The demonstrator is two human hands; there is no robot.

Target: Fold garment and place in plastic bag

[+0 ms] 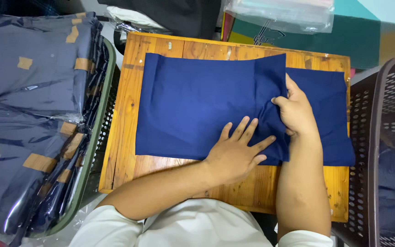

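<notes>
Navy blue cloth [197,105] lies spread over a wooden table [124,151], covering most of its top and reaching from near the left edge to the right edge, where one layer runs past the table's right side. A second layer of the same cloth is folded over from the left and ends in a vertical edge right of the middle. The left hand [236,153] rests flat on the cloth at its near edge, fingers spread wide and pressing the fabric down against the wood. The right hand [296,112] sits just beside it, a little farther and to the right, its fingers curled and pinching a gathered ridge of the cloth at the folded edge, so the fabric wrinkles between the two hands. Both forearms come in from the near side, out of white sleeves [115,226]. Left of the table stands a green basket [94,151] stacked with dark blue garments in clear plastic bags [28,105]. Right of the table stands a dark perforated basket [385,137]. Beyond the far edge lies a clear plastic packet [280,13]
</notes>
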